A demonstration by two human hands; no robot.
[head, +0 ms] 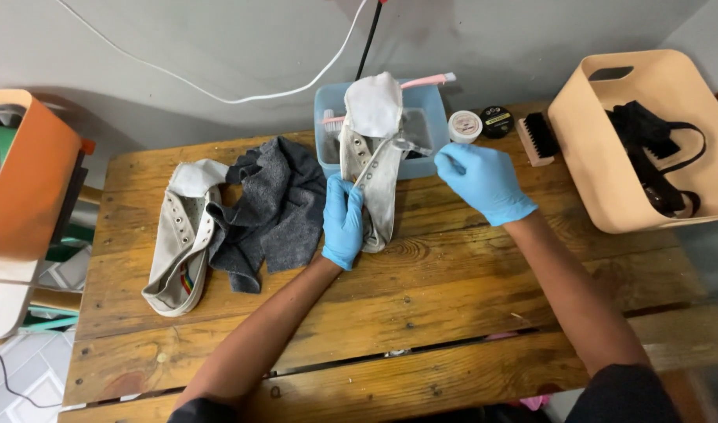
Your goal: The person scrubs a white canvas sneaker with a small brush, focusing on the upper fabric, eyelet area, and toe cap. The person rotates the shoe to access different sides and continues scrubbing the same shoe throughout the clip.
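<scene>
- Two gloved hands work one limp canvas shoe (pixel 372 168): your left hand (pixel 342 222) wraps its heel end.
- Your right hand (pixel 484 182) pinches the lace (pixel 410 146); the shoe looks light and floppy, so grip the sole.

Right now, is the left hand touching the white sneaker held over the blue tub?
Touching. The head view shows the gloved left hand wrapped around the lower part of the white sneaker, fingers pressed against its side, no gap between them.

Looks like a home shoe-cleaning corner, not a real shop. Rough plank table (pixel 422 313) shoved against a plain grey wall (pixel 218 47), plastic storage bins (pixel 641 149), a brush (pixel 537 138), little polish tins (pixel 497 121), a rag (pixel 277 207), tiled floor (pixel 22 376) below.
</scene>
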